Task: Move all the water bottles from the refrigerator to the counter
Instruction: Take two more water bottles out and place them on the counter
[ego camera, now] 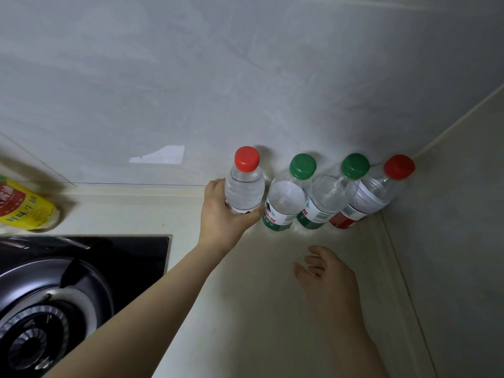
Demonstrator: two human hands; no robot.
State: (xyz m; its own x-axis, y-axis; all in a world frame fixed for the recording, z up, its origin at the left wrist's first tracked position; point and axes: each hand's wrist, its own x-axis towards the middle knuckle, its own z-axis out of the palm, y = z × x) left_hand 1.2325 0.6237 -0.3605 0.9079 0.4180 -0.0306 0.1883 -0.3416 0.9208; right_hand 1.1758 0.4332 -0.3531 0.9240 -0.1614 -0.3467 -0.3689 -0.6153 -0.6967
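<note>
Several clear water bottles stand in a row against the back wall of the pale counter [245, 296]. My left hand [222, 214] is wrapped around the lower body of the leftmost one, a red-capped bottle [245, 186], which stands upright at the left end of the row. To its right stand two green-capped bottles [286, 197] [327, 197] and another red-capped bottle [373, 195] in the corner. My right hand [327, 279] hovers over the counter in front of the row, fingers spread, holding nothing. The refrigerator is out of view.
A black gas stove [68, 282] with a round burner takes up the lower left. A yellow oil bottle [24, 205] stands behind it by the wall. Grey walls meet in a corner at the right, with a raised counter edge [395, 268] along the side wall.
</note>
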